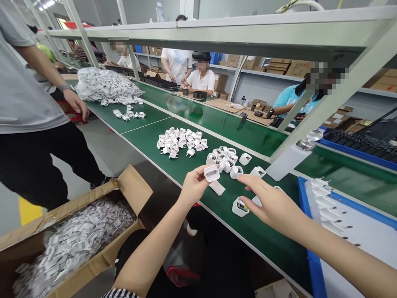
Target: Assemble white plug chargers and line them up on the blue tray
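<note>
Left hand [195, 182]: fingers and thumb pinched on a white casing [212, 174], hollow end facing the camera, held up at the near edge of the green surface [145, 145]. Right hand [269, 198]: nothing gripped, fingers loosely parted, thumb by the rim of a white housing with a circuit board inside [240, 207]; contact can't be told. That housing sits a little in from the near edge. Flat white piece [217, 188] lies just beyond the left hand, close to the same edge. Past the fingertips, a cluster of open housings [223, 158], mostly packed together, a few standing apart on its right. Beyond to the left, a loose pile of plug parts [180, 141]; a narrow green gap separates it from the cluster, a wider green stretch from the bulging plastic bag [105, 85] farther up. Right side tighter: metal-topped bottle [285, 161] near the far strip, then blue-rimmed tray [304, 207] with a row of pronged white pieces [328, 207]. Open carton [136, 182] of small wrapped items below the edge, left. Shelf [198, 35] spans overhead; slanted post [335, 95] closes off the far right.
</note>
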A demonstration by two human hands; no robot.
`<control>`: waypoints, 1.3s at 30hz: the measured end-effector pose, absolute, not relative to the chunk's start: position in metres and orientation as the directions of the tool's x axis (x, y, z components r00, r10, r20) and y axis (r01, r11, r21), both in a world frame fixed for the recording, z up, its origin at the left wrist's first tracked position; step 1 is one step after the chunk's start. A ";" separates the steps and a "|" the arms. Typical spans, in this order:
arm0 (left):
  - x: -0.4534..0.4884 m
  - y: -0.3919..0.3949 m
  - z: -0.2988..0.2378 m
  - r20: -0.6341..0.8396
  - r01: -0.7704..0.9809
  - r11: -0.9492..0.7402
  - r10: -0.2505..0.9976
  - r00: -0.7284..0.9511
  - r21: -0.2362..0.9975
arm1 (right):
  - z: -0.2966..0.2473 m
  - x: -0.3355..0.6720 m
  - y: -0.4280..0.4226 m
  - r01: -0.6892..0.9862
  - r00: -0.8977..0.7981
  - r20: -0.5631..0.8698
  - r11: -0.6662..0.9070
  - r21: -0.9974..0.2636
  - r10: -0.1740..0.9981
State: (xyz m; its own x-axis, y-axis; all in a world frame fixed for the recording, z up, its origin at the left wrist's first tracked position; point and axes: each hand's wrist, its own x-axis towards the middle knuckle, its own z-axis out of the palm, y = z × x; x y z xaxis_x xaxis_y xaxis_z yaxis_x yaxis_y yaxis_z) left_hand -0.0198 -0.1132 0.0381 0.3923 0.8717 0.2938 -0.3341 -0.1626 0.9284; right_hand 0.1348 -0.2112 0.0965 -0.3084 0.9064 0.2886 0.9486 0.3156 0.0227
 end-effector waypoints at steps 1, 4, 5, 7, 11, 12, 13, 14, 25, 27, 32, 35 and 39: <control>-0.020 -0.117 0.039 0.291 -0.350 -0.150 0.870 0.397 0.925 | 0.097 0.133 -0.212 0.946 -0.317 0.297 0.324 0.026 0.901; -0.022 -0.125 0.040 0.303 -0.349 -0.157 0.856 0.418 0.924 | 0.100 0.130 -0.215 0.939 -0.334 0.314 0.342 0.030 0.889; -0.023 -0.128 0.041 0.312 -0.323 -0.181 0.852 0.420 0.929 | 0.100 0.129 -0.215 0.938 -0.334 0.314 0.346 0.021 0.888; -0.026 -0.134 0.044 0.345 -0.191 -0.290 0.846 0.406 0.938 | 0.101 0.128 -0.216 0.940 -0.317 0.309 0.340 -0.021 0.897; -0.033 -0.148 0.052 0.432 0.200 -0.521 0.827 0.361 0.830 | 0.099 0.127 -0.217 0.944 -0.217 0.244 0.268 -0.195 0.945; -0.035 -0.152 0.054 0.433 0.244 -0.532 0.826 0.362 0.810 | 0.098 0.126 -0.217 0.938 -0.197 0.227 0.251 -0.240 0.954; -0.036 -0.155 0.056 0.419 0.264 -0.527 0.828 0.373 0.808 | 0.097 0.126 -0.217 0.929 -0.184 0.216 0.242 -0.280 0.959; -0.037 -0.157 0.058 0.386 0.271 -0.509 0.832 0.400 0.817 | 0.096 0.126 -0.217 0.919 -0.184 0.210 0.244 -0.310 0.960; -0.043 -0.151 0.061 -0.098 0.157 -0.060 0.554 0.827 0.986 | 0.097 0.121 -0.216 0.795 -0.415 0.192 0.457 -0.398 0.889; -0.043 -0.152 0.060 -0.105 0.144 -0.029 0.547 0.831 0.989 | 0.097 0.121 -0.217 0.794 -0.407 0.209 0.458 -0.401 0.889; -0.041 -0.161 0.061 -0.009 0.108 -0.101 0.683 0.730 0.989 | 0.094 0.119 -0.219 0.791 -0.406 0.349 0.516 -0.329 0.844; -0.040 -0.165 0.060 0.063 0.106 -0.184 0.727 0.683 0.977 | 0.091 0.118 -0.219 0.787 -0.428 0.418 0.558 -0.264 0.801; -0.040 -0.168 0.060 0.137 0.085 -0.248 0.754 0.643 0.965 | 0.090 0.117 -0.219 0.764 -0.442 0.479 0.598 -0.243 0.759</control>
State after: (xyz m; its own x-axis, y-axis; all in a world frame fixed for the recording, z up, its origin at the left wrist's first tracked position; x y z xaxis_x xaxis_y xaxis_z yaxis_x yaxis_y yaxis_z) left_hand -0.0396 -0.1685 0.0596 0.6430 0.7536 0.1366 0.0851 -0.2475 0.9651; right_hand 0.1174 -0.2186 0.0898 -0.4419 0.7585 0.4789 0.7636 0.5982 -0.2430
